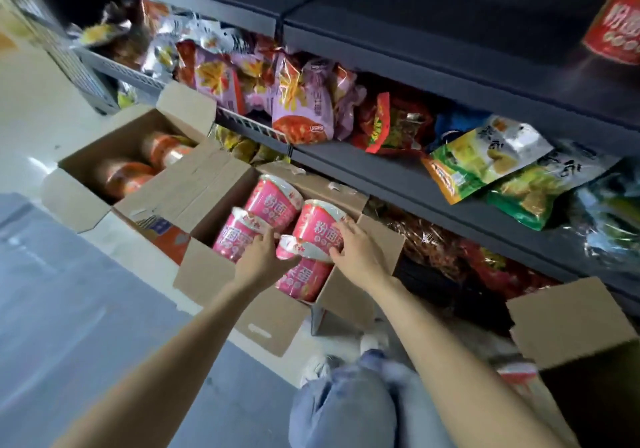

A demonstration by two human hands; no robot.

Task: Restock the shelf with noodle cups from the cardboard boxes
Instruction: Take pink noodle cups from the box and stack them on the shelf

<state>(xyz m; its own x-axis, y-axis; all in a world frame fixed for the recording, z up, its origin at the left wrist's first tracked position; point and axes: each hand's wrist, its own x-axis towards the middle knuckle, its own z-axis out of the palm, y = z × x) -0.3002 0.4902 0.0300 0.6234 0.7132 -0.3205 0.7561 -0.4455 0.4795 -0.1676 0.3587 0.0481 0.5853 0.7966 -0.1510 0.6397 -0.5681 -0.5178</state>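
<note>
Pink noodle cup [304, 248] between both hands [263, 257]

The pink noodle cups [275, 201] in the near cardboard box [273, 323] carry large white Chinese characters, 粉面 being the part that reads clearly (the rest is blurred or turned away). The same 粉面 shows on the red cup [614, 21] at far right on the shelf [433, 156]. Print on the snack bags is too blurred to read.
</note>
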